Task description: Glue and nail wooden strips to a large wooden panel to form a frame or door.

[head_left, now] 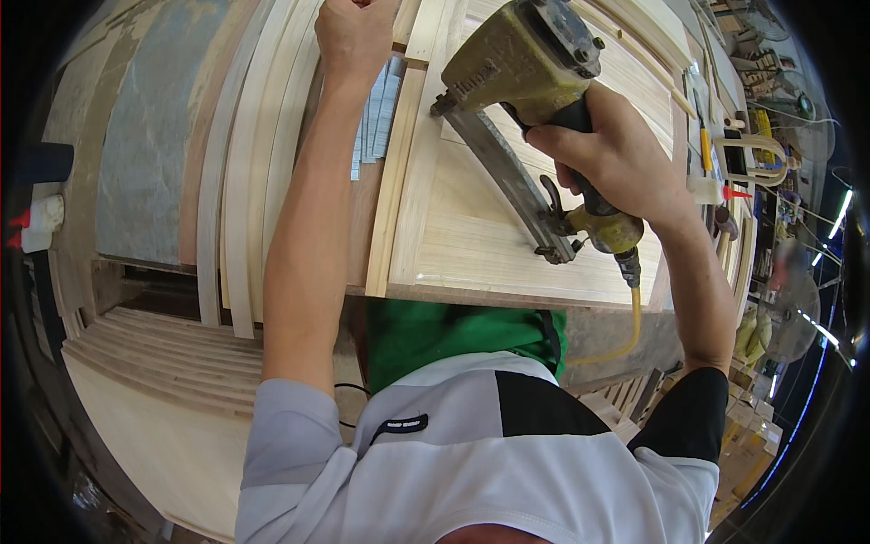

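Observation:
My right hand (625, 150) is wrapped round the handle of a yellow-and-black pneumatic nail gun (517, 68). Its long metal magazine slants over a pale wooden panel (489, 249), and its nose is near a wooden strip (396, 181) along the panel's left side. At the top edge, my left hand (356, 41) is closed, its fingers curled and partly cut off by the picture; what they hold, if anything, is hidden. Beside my left forearm lie several silvery-blue strips of fasteners (379, 113).
A yellow air hose (633, 322) runs from the nail gun down past the panel's near edge. Long boards (245, 163) and a grey-blue sheet (149, 136) lie to the left. Glue bottles (705, 189) (43, 222) stand on both sides. Stacked panels (172, 363) sit at lower left.

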Demonstrator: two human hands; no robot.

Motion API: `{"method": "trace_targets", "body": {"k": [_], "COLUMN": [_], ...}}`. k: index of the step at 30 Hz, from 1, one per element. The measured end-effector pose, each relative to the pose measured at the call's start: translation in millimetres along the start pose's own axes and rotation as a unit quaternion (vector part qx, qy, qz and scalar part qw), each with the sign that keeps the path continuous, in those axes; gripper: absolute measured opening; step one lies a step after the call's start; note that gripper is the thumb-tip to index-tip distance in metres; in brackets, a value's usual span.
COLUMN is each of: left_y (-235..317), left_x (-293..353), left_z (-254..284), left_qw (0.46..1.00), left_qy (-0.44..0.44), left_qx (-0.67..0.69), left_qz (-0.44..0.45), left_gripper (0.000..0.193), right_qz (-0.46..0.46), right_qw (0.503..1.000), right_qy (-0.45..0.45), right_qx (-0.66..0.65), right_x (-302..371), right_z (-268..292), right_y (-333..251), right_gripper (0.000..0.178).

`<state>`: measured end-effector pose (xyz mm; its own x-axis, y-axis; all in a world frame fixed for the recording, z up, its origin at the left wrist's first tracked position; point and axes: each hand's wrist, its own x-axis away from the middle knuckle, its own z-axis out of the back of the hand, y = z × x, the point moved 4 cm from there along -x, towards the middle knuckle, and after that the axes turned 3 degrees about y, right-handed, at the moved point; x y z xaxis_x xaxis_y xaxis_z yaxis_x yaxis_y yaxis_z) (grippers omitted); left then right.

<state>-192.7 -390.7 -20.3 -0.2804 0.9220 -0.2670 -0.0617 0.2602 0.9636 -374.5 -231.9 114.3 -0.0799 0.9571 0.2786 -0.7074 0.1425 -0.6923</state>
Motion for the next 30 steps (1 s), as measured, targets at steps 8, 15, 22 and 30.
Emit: {"method": "trace_targets", "body": {"k": [8,15,22,30], "left_y": [-10,-12,-3,13], "left_x": [-5,-9,-8,-2], "left_z": [0,3,0,7], "left_qw": [0.998,0.991,0.992,0.986], "left_qy": [0.018,0.038,0.034,0.031], "left_qx": [0.000,-0.067,-0.035,-0.052], "left_qz": [-0.063,-0.106,-0.119,-0.156], "left_gripper": [0.013,0.016,0.016,0.019], "right_qz": [-0.050,-0.054,0.029,-0.171], "right_qw": [0.998,0.996,0.997,0.978], "right_qy": [-0.030,-0.038,-0.053,0.082], "right_qx": [0.009,0.059,0.040,-0.081], "right_x": [36,52,73,138], "right_z": [-8,-21,-38,20], "right_y": [-9,-15,-9,37], "right_gripper": [0.028,0.032,0.029,0.024]}}
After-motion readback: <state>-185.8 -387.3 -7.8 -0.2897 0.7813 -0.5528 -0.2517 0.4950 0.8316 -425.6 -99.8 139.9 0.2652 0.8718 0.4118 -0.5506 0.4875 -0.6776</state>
